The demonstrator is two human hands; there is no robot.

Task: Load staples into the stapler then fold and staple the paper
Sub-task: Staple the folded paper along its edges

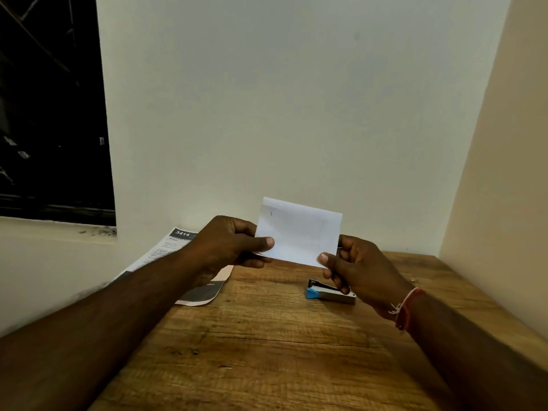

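A folded white paper (pixel 299 229) is held up above the wooden table (pixel 267 336), facing me, with a small dark staple mark near its upper left corner. My left hand (pixel 228 244) pinches the paper's left edge between thumb and fingers. My right hand (pixel 353 268) pinches its lower right corner. The stapler (pixel 323 293), silver with a blue front end, lies on the table just below my right hand, partly hidden by its fingers.
A printed leaflet (pixel 178 241) lies at the table's back left, leaning against the wall under my left forearm. Walls close off the table at the back and the right. A dark window (pixel 50 114) is at the upper left.
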